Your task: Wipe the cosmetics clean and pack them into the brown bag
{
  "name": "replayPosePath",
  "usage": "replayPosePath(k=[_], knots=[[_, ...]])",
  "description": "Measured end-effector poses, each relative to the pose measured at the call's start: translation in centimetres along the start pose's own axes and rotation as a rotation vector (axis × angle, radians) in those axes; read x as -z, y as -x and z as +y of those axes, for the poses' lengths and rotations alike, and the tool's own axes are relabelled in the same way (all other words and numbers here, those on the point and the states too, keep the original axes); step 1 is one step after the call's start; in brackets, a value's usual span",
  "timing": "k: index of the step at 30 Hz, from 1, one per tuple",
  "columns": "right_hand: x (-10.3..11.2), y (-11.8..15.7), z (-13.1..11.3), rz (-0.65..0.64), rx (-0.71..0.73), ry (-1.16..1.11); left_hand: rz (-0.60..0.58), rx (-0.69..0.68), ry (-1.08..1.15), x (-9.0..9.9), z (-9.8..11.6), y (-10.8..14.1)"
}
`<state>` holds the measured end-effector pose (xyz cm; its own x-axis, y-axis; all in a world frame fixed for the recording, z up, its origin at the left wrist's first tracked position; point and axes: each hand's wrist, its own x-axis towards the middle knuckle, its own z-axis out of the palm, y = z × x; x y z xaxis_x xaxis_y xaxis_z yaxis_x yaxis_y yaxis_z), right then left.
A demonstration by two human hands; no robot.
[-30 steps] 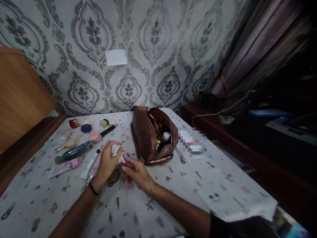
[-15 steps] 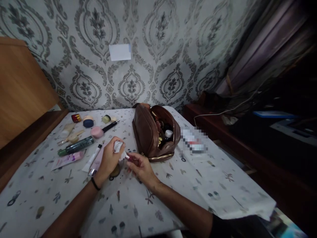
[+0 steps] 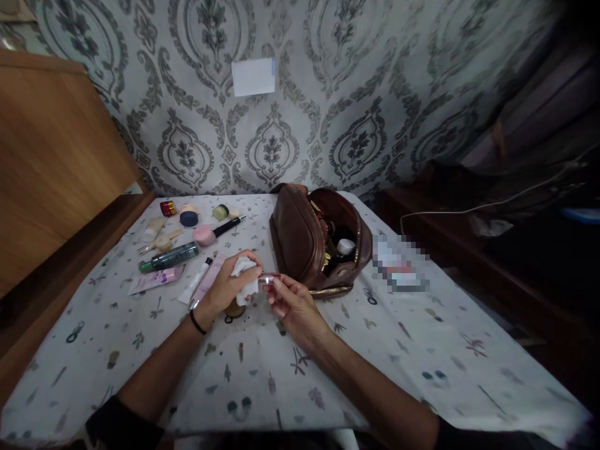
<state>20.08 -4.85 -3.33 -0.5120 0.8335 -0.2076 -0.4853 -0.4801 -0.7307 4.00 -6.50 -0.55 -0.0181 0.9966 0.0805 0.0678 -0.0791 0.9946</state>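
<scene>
My left hand is closed on a crumpled white tissue. Between the fingertips of my right hand is a small clear and reddish tube, whose left end meets the tissue. Just right of and behind my hands stands an open brown bag with a white-capped container and other small items inside. Beneath my left hand a round gold-brown item is partly hidden on the patterned tablecloth.
Left of my hands lie a green bottle, a pink tube, a white tube, a pink round item and several jars. A blurred-out packet lies right of the bag.
The view has shifted, so the scene sits further left-to-right across the frame. The small tube now lies more level between my hands, and more of the tissue shows in my left hand.
</scene>
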Motion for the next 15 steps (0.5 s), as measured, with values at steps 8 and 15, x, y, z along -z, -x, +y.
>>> replayPosePath(k=[8, 15], knots=[[0.3, -0.2, 0.4, 0.017, -0.016, -0.023, -0.183, -0.255, -0.306, -0.7, 1.4, 0.7], [0.5, -0.5, 1.0, -0.049, -0.013, 0.003, -0.29, -0.303, -0.377, -1.0, 0.7, 1.0]])
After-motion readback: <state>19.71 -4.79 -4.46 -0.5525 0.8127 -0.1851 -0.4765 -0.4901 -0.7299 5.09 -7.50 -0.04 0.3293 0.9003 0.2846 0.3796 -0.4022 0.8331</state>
